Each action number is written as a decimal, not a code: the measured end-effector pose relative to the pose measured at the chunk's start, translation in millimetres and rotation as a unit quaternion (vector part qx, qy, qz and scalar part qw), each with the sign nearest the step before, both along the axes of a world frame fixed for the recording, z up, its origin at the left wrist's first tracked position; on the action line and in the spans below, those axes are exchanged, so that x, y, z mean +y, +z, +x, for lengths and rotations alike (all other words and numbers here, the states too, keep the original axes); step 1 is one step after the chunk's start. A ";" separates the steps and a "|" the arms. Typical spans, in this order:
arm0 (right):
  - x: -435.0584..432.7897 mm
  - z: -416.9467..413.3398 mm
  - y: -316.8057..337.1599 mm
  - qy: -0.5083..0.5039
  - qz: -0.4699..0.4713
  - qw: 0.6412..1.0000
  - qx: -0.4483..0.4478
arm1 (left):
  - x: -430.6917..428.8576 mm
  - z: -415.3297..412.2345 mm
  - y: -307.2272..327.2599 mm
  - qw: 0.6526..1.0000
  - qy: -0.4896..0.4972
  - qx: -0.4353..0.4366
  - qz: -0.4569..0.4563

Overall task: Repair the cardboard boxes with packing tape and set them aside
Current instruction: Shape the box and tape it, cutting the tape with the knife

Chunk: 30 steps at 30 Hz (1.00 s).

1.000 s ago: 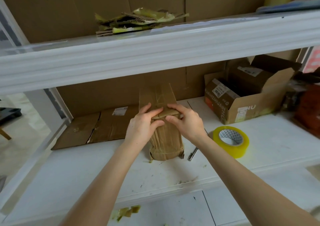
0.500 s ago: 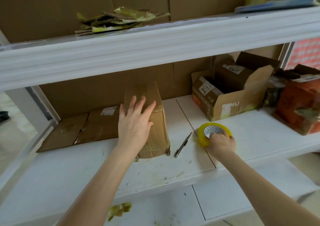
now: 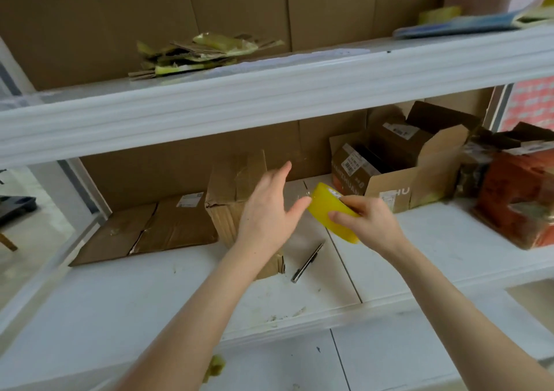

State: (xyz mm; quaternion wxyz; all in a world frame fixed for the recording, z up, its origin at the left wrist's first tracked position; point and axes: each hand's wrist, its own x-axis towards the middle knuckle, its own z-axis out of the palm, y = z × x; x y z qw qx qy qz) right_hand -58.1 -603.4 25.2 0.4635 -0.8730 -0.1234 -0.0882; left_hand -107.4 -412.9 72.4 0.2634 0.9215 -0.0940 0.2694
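A small brown cardboard box (image 3: 233, 189) lies on the white shelf (image 3: 150, 294), its near part hidden behind my left hand (image 3: 269, 210). That hand hovers over the box with fingers spread, and its thumb tip touches the yellow roll of packing tape (image 3: 328, 213). My right hand (image 3: 365, 222) grips the roll and holds it above the shelf, just right of the box.
A flattened cardboard box (image 3: 147, 228) lies left of the small box. A dark pen-like tool (image 3: 307, 263) lies on the shelf below the tape. An open box (image 3: 398, 168) stands at the back right, a red-orange package (image 3: 515, 195) further right. Cardboard scraps (image 3: 204, 53) sit on the upper shelf.
My right hand left the box, took the tape roll off the shelf and lifted it toward the left. My left hand lifted from the box top and moved right to meet the roll.
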 end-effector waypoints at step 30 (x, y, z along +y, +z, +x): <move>19.0 -11.6 40.8 0.306 0.112 0.941 0.091 | 59.8 -39.1 -1.3 0.913 0.095 0.057 -0.392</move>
